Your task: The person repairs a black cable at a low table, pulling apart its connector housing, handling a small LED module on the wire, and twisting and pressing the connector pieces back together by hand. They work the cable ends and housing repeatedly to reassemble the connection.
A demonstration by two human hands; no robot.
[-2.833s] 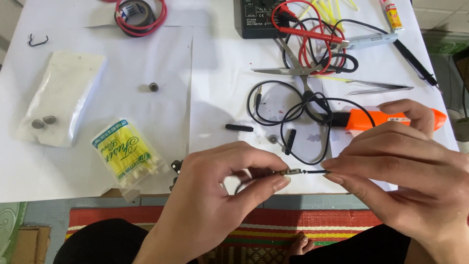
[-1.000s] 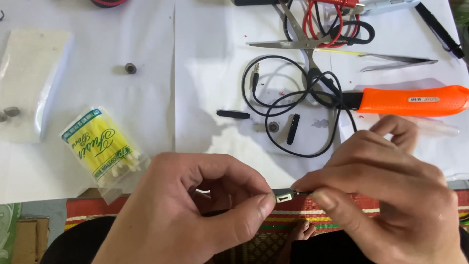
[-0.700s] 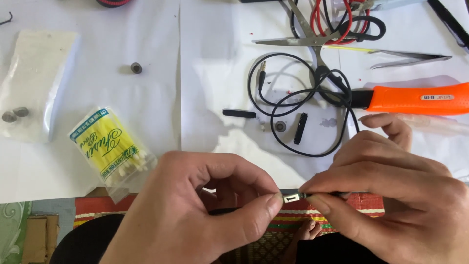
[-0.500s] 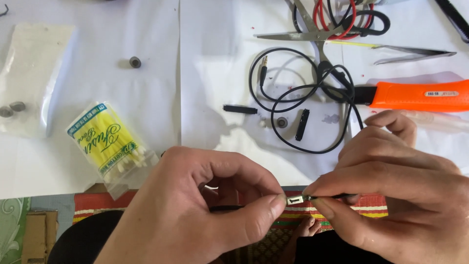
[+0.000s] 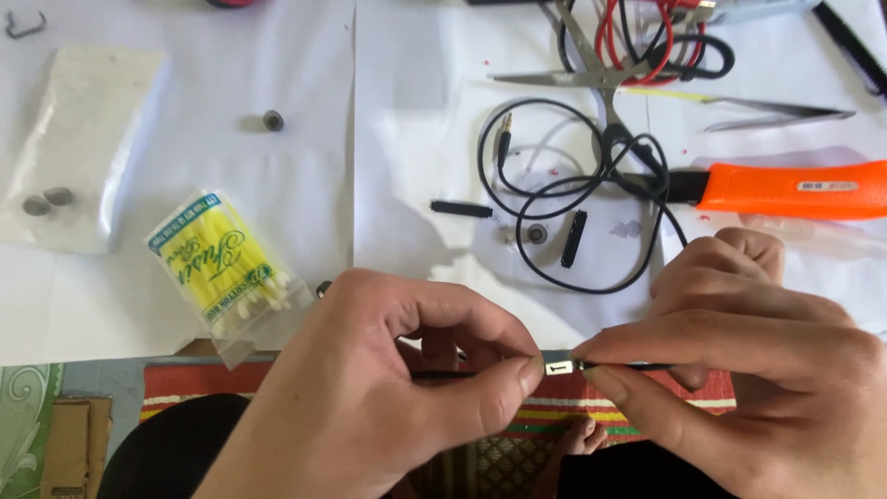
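Head view: two hands, left (image 5: 388, 397) and right (image 5: 739, 370), each pinch one small connector (image 5: 557, 368).

Home repair bench: paper-covered table (image 5: 407, 55), scissors (image 5: 591, 65), cables (image 5: 573, 185), orange-handled tool (image 5: 795, 189).

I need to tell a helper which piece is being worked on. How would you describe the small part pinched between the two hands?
Below the table edge, the left hand and right hand meet. Between their fingertips sits a tiny metal connector, silver with a dark slot.

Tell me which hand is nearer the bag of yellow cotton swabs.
Left. The left hand lies just right of and below the bag of yellow cotton swabs; the right hand is far across.
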